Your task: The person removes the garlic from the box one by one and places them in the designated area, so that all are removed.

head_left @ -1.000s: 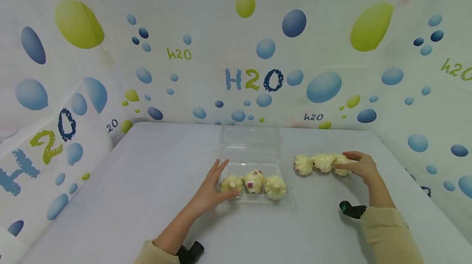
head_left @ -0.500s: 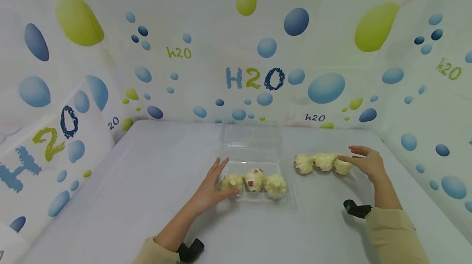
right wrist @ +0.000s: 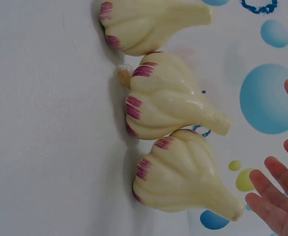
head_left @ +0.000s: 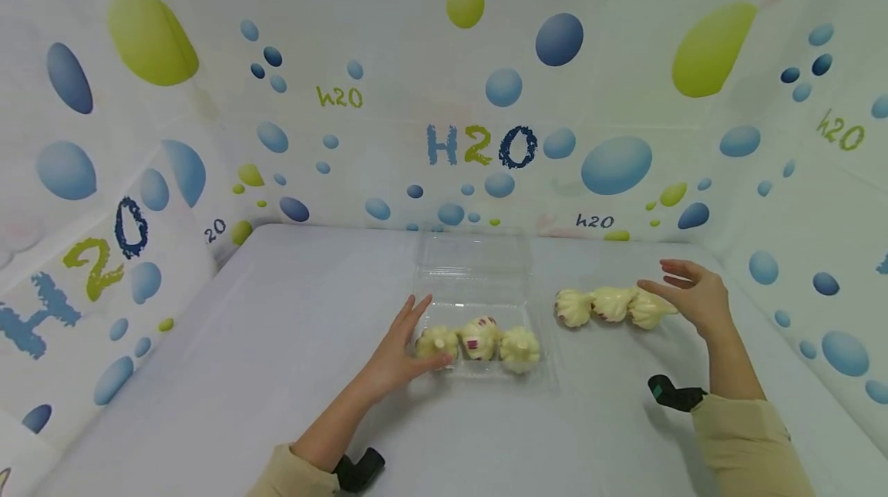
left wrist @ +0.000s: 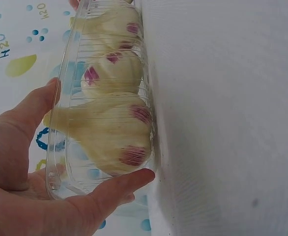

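Across the white worktop (head_left: 527, 443), cloth-looking surface; anything light could slide if bumped. Clear container (head_left: 479, 312) mid-worktop, lid (head_left: 472, 254) folded back behind it; plastic looks thin, so too hard a squeeze might buckle the wall. Left hand (head_left: 404, 354): grip holds the container's left end, thumb along the near wall; letting go could let the box shift. Right hand (head_left: 697, 300): grip spread, nothing held, just beside the right end of the bulb row; a low sweep could knock the end one. Garlic bulbs: three inside the container (head_left: 435, 342) (head_left: 479, 337) (head_left: 519, 349), three loose bulbs on the worktop to its right (head_left: 573, 308) (head_left: 611, 303) (head_left: 647, 309). Rounded and close together, so nudging one could roll its neighbour. Versus one second ago: right hand was round the end bulb, now backed off up and right, stem uncovered; left hand, container, both rows same.
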Action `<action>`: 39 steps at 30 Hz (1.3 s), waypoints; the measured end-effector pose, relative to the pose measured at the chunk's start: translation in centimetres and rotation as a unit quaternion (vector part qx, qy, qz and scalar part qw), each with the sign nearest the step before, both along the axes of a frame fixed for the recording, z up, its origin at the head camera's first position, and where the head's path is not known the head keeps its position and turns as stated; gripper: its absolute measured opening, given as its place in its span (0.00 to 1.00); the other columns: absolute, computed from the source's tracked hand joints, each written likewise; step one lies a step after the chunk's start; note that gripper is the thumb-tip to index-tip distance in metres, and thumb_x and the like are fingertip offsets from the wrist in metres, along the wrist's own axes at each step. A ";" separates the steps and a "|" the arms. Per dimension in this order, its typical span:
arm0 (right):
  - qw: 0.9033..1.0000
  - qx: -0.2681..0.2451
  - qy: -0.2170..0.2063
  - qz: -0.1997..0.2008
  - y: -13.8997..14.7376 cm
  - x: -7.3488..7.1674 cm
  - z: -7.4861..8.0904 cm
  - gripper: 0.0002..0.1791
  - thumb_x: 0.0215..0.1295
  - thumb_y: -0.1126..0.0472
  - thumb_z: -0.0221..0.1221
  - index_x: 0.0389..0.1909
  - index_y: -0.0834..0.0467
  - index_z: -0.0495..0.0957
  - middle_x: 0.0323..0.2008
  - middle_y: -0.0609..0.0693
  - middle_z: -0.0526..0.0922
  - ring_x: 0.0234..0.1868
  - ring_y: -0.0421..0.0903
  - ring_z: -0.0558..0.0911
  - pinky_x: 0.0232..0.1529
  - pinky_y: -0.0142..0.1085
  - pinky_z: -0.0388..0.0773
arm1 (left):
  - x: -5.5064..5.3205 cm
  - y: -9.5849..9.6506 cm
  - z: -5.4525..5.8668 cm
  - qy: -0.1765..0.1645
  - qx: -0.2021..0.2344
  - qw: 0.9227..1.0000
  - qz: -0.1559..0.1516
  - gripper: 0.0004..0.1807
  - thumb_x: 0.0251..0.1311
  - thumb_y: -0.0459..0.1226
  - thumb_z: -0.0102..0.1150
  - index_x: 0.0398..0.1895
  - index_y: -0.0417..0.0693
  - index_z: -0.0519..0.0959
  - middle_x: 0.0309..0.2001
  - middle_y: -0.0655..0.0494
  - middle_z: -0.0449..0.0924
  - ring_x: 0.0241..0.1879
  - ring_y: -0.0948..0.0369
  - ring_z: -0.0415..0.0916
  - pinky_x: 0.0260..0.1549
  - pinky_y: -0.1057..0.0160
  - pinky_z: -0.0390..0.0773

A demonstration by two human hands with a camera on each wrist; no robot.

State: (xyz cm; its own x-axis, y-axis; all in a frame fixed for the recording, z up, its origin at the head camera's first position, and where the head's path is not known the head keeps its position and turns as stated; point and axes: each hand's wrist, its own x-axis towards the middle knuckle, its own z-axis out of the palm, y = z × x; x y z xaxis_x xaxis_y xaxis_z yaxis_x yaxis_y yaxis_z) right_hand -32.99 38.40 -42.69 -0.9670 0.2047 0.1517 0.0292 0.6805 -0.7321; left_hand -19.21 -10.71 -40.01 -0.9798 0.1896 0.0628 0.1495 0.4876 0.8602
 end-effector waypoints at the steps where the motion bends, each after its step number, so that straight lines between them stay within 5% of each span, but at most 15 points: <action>1: 1.000 -0.009 -0.009 0.005 -1.0 1.0 1.4 0.44 0.44 0.35 0.64 0.63 0.48 0.65 0.61 0.52 0.68 0.59 0.53 0.69 0.45 0.53 0.72 | 0.0 0.0 0.0 0.000 0.000 1.000 0.000 0.50 0.45 0.48 0.69 0.71 0.57 0.52 0.72 0.45 0.37 0.68 0.43 0.38 0.57 0.34 0.50; 5: 0.998 -0.045 -0.025 0.025 -4.8 4.6 6.1 0.45 0.49 0.40 0.65 0.64 0.58 0.62 0.62 0.62 0.64 0.61 0.60 0.64 0.51 0.56 0.67 | 0.0 -0.1 -0.2 0.001 0.000 1.000 0.000 0.50 0.45 0.48 0.69 0.71 0.57 0.52 0.72 0.45 0.37 0.68 0.43 0.38 0.57 0.34 0.49; 11: 0.997 -0.067 0.013 0.019 -4.4 3.2 4.6 0.38 0.47 0.44 0.67 0.61 0.50 0.68 0.59 0.55 0.70 0.58 0.54 0.69 0.44 0.41 0.77 | 0.0 0.0 -0.2 0.005 -0.001 1.000 -0.002 0.50 0.45 0.47 0.69 0.71 0.55 0.52 0.72 0.45 0.37 0.68 0.43 0.38 0.57 0.35 0.50; 19: 0.992 -0.092 0.058 0.068 -6.2 3.5 4.8 0.41 0.48 0.48 0.68 0.64 0.52 0.64 0.58 0.61 0.70 0.56 0.57 0.71 0.51 0.45 0.72 | -0.1 0.0 -0.4 0.009 -0.003 1.000 -0.003 0.50 0.45 0.47 0.70 0.70 0.54 0.53 0.72 0.44 0.37 0.68 0.43 0.38 0.57 0.35 0.50; 22: 0.990 -0.089 0.072 0.079 -5.8 2.2 3.2 0.42 0.47 0.48 0.69 0.65 0.47 0.63 0.57 0.59 0.71 0.55 0.56 0.72 0.51 0.42 0.72 | -0.2 0.1 -0.4 0.010 -0.008 1.000 -0.002 0.50 0.45 0.47 0.70 0.70 0.54 0.53 0.72 0.44 0.37 0.68 0.43 0.38 0.56 0.35 0.51; 27: 0.992 -0.042 0.105 0.063 -3.9 -1.9 -1.9 0.44 0.42 0.42 0.69 0.63 0.34 0.61 0.55 0.46 0.74 0.51 0.46 0.75 0.46 0.35 0.76 | -0.2 0.1 -0.4 0.010 -0.017 1.000 -0.002 0.50 0.45 0.48 0.70 0.70 0.54 0.53 0.72 0.44 0.38 0.68 0.43 0.39 0.56 0.35 0.52; 30: 0.989 -0.033 0.128 0.072 -3.8 -2.7 -3.1 0.45 0.41 0.40 0.69 0.63 0.33 0.60 0.53 0.42 0.75 0.50 0.42 0.76 0.44 0.33 0.76 | -0.2 0.1 -0.4 0.009 -0.018 1.000 -0.002 0.50 0.45 0.48 0.69 0.70 0.55 0.53 0.72 0.44 0.38 0.68 0.43 0.39 0.56 0.36 0.53; 33: 0.986 -0.066 0.118 0.095 -5.5 -1.3 -1.5 0.43 0.43 0.45 0.70 0.64 0.37 0.62 0.54 0.47 0.75 0.50 0.44 0.76 0.44 0.30 0.75 | -0.2 0.1 -0.3 0.010 -0.015 1.000 -0.003 0.50 0.45 0.48 0.70 0.70 0.55 0.53 0.71 0.44 0.37 0.68 0.43 0.38 0.56 0.36 0.52; 39: 0.983 -0.096 0.074 0.137 -12.6 6.3 7.1 0.41 0.50 0.51 0.68 0.64 0.56 0.61 0.56 0.63 0.71 0.55 0.58 0.72 0.51 0.43 0.71 | -0.2 0.1 -0.3 0.014 -0.012 1.000 -0.005 0.49 0.45 0.47 0.70 0.70 0.54 0.53 0.71 0.44 0.37 0.68 0.43 0.38 0.57 0.36 0.52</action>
State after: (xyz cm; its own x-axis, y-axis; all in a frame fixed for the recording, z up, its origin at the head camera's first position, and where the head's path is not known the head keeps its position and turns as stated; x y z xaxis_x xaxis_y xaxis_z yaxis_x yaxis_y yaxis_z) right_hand -26.70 25.76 -35.54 -0.9598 -0.0221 0.2797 -0.2535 0.4959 -0.8305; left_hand -19.38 -10.60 -40.29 -0.9759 0.2009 0.0848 0.1776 0.5068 0.8436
